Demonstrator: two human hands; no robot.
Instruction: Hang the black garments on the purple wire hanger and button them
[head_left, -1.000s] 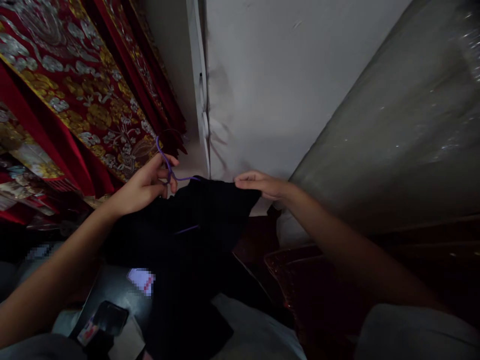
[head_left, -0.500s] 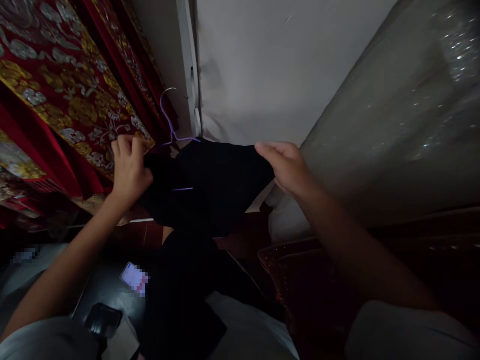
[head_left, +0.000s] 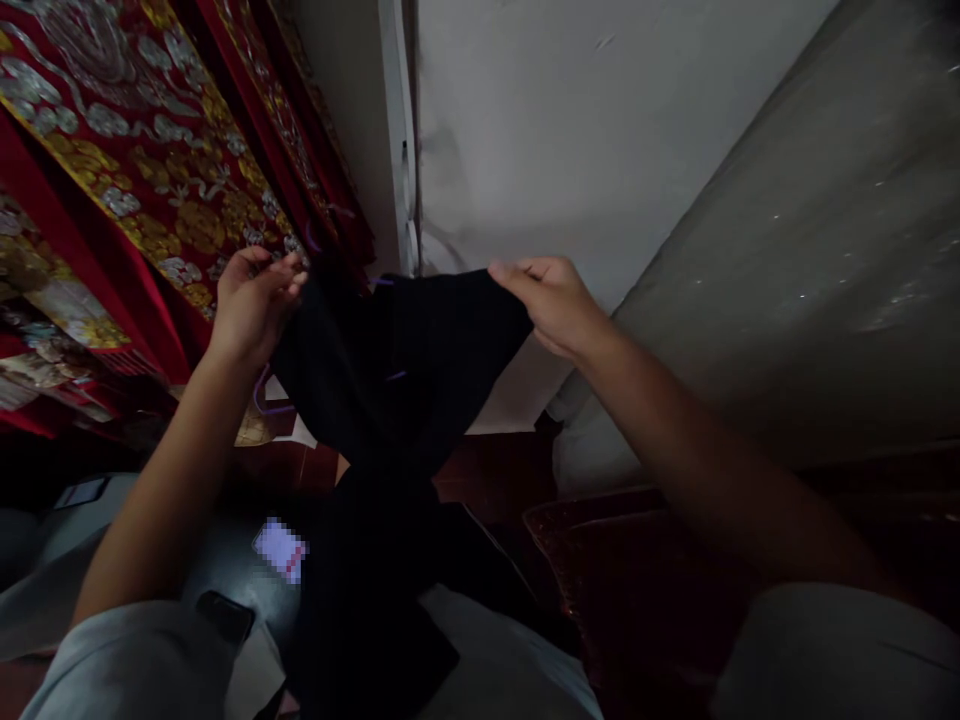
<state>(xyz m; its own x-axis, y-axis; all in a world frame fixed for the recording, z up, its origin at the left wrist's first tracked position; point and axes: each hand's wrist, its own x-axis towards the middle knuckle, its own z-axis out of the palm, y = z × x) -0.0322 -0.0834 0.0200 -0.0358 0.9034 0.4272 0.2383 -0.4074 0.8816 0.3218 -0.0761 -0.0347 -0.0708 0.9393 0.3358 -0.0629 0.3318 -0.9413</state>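
A black garment (head_left: 457,350) is stretched between my two hands, its lower part hanging down in front of me. My left hand (head_left: 255,305) has its fingers closed at the garment's upper left edge. The opposite upper corner is pinched between the thumb and fingers of my right hand (head_left: 551,305). A thin purple hanger (head_left: 274,408) lies in and behind the cloth; one end sticks out below my left hand, and short bits of it show at the neckline. Most of the hanger is hidden by the dark fabric.
Red cloth with gold and silver embroidery (head_left: 202,190) hangs on the left. A white panel (head_left: 600,150) stands ahead, beside a plastic-covered bulk (head_left: 787,300). Lower left, a lit phone (head_left: 281,550) and a black object (head_left: 225,615) lie on a dark surface. A dark red edged piece (head_left: 637,570) is lower right.
My left hand has turned and lifted its side of the garment slightly. The hanger has shifted left, its hook no longer plainly visible and one end now showing below that hand. My right hand still grips its corner.
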